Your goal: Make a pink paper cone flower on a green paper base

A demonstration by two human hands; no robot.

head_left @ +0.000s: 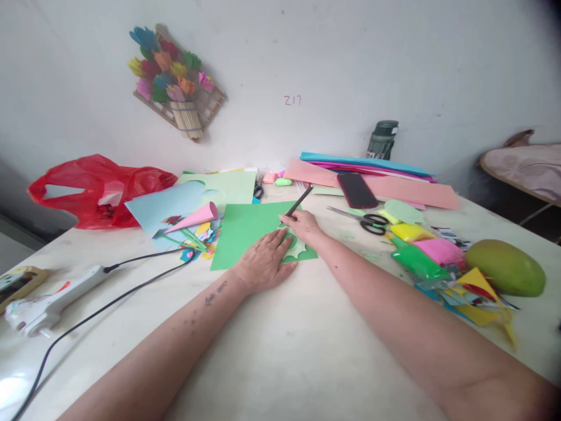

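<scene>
A dark pencil or pen [299, 200] is pinched in my right hand [302, 227], its lower end close to a sheet of green paper [245, 225]. On that sheet lies a pale green paper cutout [298, 250] with a scalloped edge and a round opening. My left hand [265, 260] rests flat with its fingers stretched out, pressing the cutout and partly covering it. To the right of my right hand are black-handled scissors [372, 224], their blades pointing left.
Left are a red plastic bag [105, 193], a pink paper cone [195, 217], a glue gun [56, 301] and a black cable [109, 307]. Right are a phone [357, 190], coloured paper sheets [407, 190], clay packs [421, 261] and a green mango-like fruit [504, 267]. A bottle [383, 141] stands behind.
</scene>
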